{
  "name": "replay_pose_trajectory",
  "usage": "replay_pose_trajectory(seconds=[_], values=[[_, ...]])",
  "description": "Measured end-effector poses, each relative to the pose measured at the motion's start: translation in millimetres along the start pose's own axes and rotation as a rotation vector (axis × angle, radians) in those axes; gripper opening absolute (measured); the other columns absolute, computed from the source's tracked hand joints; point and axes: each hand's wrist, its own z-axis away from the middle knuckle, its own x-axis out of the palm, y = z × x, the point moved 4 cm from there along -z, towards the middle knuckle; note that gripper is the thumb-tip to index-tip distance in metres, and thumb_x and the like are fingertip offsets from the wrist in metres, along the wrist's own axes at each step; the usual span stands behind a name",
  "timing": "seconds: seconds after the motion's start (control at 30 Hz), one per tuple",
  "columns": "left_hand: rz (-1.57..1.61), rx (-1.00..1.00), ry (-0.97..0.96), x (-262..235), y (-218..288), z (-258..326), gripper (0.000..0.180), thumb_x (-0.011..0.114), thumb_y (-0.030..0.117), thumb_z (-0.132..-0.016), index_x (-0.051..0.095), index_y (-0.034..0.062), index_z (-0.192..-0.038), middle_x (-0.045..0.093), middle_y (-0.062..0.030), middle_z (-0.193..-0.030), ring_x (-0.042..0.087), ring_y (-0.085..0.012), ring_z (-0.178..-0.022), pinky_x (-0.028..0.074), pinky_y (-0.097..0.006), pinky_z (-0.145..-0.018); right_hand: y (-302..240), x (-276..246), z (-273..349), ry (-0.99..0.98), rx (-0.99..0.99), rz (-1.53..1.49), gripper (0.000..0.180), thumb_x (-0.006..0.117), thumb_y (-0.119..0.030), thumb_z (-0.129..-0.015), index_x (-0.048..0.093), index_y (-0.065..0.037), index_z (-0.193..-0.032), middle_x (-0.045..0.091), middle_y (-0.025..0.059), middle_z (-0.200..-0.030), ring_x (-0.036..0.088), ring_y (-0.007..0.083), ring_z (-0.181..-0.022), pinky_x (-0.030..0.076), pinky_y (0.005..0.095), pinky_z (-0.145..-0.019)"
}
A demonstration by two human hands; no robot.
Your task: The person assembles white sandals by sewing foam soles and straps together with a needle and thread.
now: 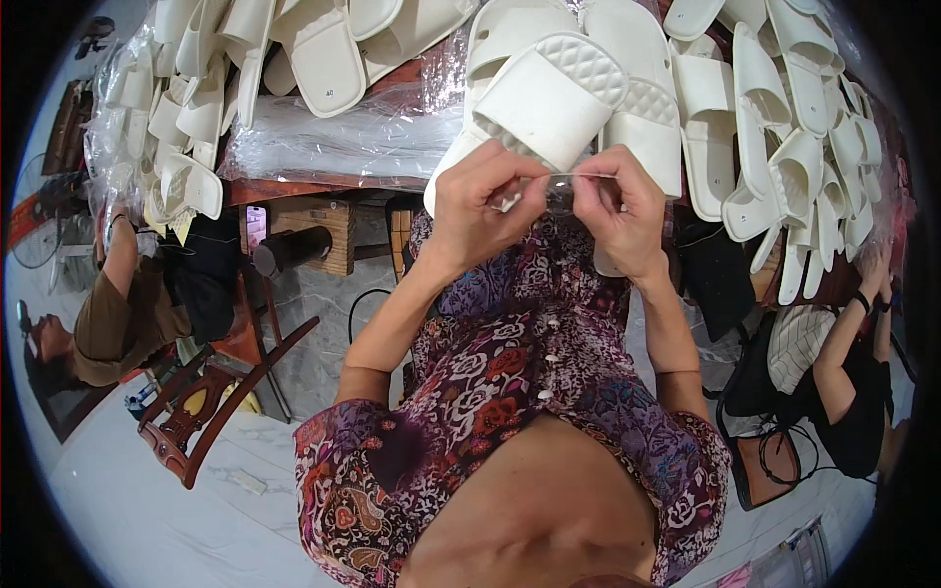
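My left hand [490, 204] and my right hand [624, 208] are raised side by side at the table's near edge. Thumb and fingers of both pinch the edge of a clear plastic bag [560, 182], stretched thin between them; most of the bag is hard to see. Just beyond my fingers lies a white slide sandal [545, 106] with a quilted footbed, on top of other white slides. Another white slide [642, 122] sits close by on the right, partly behind my right hand.
A flat stack of clear plastic bags [343, 137] lies left of the sandals. White slides are heaped at the far left [201, 113] and right [774, 127]. One person [108, 318] sits at the left, another [848, 353] at the right. A wooden chair [211, 402] stands lower left.
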Motion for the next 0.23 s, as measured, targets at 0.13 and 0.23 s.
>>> replay_pose_trajectory(seconds=[0.13,0.23], values=[[-0.104,0.118,0.069,-8.2,-1.3,-0.5,0.012,0.071,0.0,-0.076,0.07,0.0048,-0.086,0.063,-0.007,-0.078,0.061,-0.0183,-0.066,0.049,-0.028,-0.055,3.0,-2.5,0.6,0.041,0.023,-0.022,0.011,0.07,-0.005,-0.086,0.063,-0.002,-0.094,0.057,0.003,-0.081,0.047,0.0061,-0.06,0.036,0.0218,-0.053],[-0.084,-0.013,-0.007,-7.8,-5.6,1.4,0.01,0.071,0.002,-0.077,0.07,0.0057,-0.086,0.066,-0.0089,-0.085,0.066,-0.0217,-0.077,0.054,-0.032,-0.068,2.3,-0.4,-0.9,0.035,-0.079,0.032,0.008,0.068,-0.007,-0.089,0.064,-0.003,-0.095,0.057,0.0005,-0.083,0.048,0.0067,-0.061,0.037,0.0205,-0.053]])
